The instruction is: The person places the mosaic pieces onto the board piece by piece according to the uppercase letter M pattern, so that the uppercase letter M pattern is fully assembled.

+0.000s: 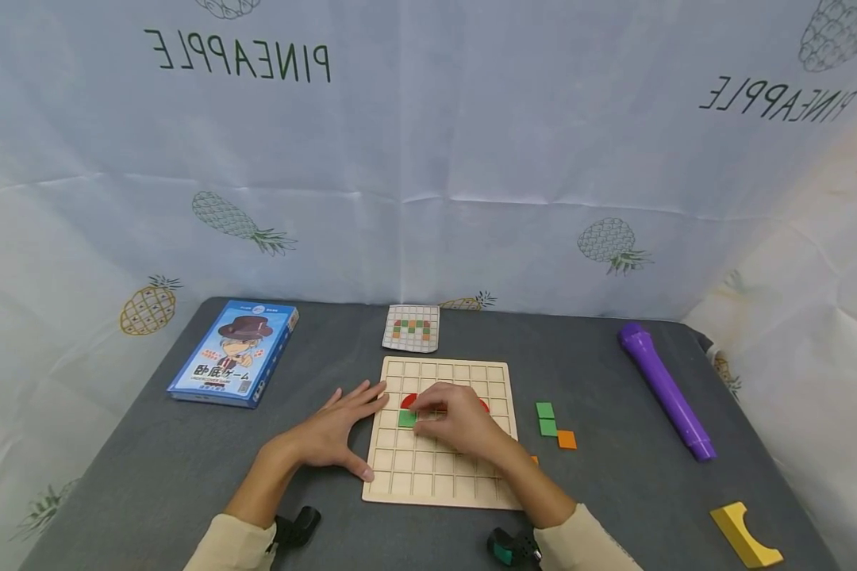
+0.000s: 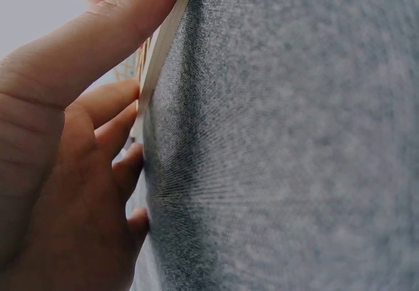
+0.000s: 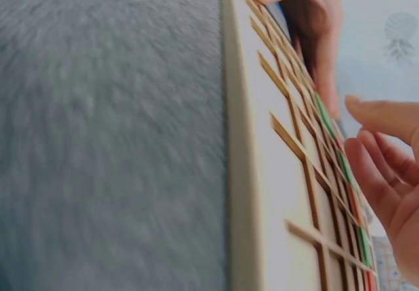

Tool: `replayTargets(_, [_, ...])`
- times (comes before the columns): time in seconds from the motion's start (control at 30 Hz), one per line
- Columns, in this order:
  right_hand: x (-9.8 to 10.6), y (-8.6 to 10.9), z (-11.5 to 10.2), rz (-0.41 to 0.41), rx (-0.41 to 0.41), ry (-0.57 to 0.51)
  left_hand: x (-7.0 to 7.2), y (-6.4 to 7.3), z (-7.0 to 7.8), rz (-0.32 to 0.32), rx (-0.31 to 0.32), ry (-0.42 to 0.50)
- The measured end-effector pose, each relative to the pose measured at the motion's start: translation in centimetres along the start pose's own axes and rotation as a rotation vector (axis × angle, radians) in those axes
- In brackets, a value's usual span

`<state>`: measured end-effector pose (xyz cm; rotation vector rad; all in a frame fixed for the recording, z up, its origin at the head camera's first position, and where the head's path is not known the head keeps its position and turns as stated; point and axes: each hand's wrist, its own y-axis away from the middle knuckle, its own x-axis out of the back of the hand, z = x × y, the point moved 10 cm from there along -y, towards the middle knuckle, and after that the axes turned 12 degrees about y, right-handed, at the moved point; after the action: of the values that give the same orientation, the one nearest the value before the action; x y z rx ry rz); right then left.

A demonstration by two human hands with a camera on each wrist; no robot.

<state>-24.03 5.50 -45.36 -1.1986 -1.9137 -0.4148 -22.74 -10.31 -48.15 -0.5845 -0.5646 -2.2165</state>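
Observation:
A wooden grid board [image 1: 407, 480] lies in front of me. My left hand [image 1: 328, 432] is spread along its left edge, thumb at the near corner and fingertips at the far part of that side. Over the board's left half hovers my right hand [image 1: 460, 420], its fingers loosely bent beside a green square tile [image 1: 407, 419]. In the right wrist view the thumb and index fingertips [image 3: 353, 148] are apart, with nothing between them. A red piece [image 1: 409, 401] sits just beyond the green tile. Another red piece [image 1: 484, 405] shows past my knuckles; the hand hides the cells between.
A pattern card [image 1: 410, 341] lies behind the board. Loose green tiles [image 1: 547, 427] and an orange tile [image 1: 566, 439] lie to its right. A blue game box [image 1: 236, 353] is at the back left. At right are a purple tube [image 1: 667, 392] and a yellow block [image 1: 743, 538].

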Motion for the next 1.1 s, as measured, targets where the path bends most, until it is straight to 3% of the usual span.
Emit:
replayTargets(0.6, [5.4,5.3,4.1,-0.050,0.039,-0.018,-0.1,-0.1,0.0,-0.003,-0.001,-0.007])
replayTargets(0.97, [7.5,9.0,7.1,0.006,0.008,0.063,0.0,0.0,-0.1,-0.003,0.007,-0.010])
replayTargets(1.1, [8.3,10.4,7.4,0.041,0.035,0.084,0.0,-0.1,-0.1,-0.002,0.006,-0.011])
